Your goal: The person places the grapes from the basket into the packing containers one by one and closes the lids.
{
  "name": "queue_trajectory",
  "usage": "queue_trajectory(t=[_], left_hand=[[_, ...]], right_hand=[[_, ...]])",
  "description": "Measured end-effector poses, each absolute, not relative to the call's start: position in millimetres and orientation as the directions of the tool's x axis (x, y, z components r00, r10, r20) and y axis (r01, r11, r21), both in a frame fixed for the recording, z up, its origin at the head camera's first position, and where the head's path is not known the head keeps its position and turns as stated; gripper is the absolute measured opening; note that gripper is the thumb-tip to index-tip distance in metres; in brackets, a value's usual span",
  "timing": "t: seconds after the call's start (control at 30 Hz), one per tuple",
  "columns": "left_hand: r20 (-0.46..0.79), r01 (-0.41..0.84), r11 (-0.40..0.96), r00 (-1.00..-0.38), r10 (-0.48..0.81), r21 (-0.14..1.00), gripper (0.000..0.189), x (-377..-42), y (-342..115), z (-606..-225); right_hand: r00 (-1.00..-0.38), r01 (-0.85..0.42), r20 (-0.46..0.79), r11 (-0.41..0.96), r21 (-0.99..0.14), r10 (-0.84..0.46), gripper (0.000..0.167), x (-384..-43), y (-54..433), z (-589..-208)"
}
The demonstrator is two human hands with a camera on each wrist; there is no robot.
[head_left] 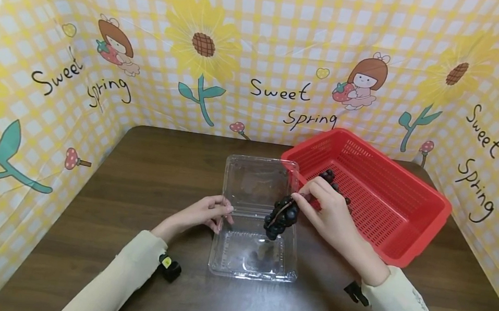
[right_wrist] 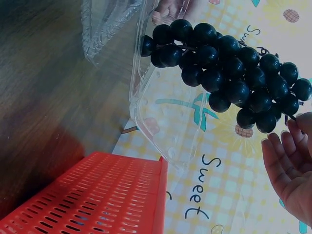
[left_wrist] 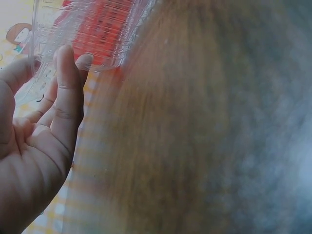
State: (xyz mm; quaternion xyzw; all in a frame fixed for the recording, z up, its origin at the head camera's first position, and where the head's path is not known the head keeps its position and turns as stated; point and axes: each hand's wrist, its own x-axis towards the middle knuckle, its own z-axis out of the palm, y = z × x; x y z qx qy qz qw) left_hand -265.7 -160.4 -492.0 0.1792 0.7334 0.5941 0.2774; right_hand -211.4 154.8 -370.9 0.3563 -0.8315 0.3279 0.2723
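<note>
A bunch of black grapes point(head_left: 282, 216) hangs from my right hand point(head_left: 330, 208), which pinches it by the stem at its upper end. In the right wrist view the round, shiny grapes point(right_wrist: 234, 73) spread out from the fingertips of the right hand point(right_wrist: 292, 170). Below the bunch lies a clear plastic clamshell box point(head_left: 245, 276) with its lid raised toward the back. My left hand point(head_left: 201, 212) holds the box's left edge near the hinge, thumb and fingers at the rim. In the left wrist view the left hand point(left_wrist: 44, 126) meets the clear plastic wall.
A red perforated basket point(head_left: 395, 196) stands at the back right, beside the box lid. More black grapes point(head_left: 327, 176) lie in it, partly hidden by the right hand. The brown wooden table point(head_left: 158, 164) is backed by a yellow checked cloth point(head_left: 156, 1).
</note>
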Motion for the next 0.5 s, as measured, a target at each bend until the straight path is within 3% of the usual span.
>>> queue_trajectory(t=[0.5], left_hand=[[-0.195,-0.076,0.220,-0.782,0.592,0.972,0.034,-265.2,-159.8,-490.9]], right_hand=[[-0.595,-0.778,0.684,0.518,-0.356,-0.422,0.011,-210.4,151.1,-373.0]])
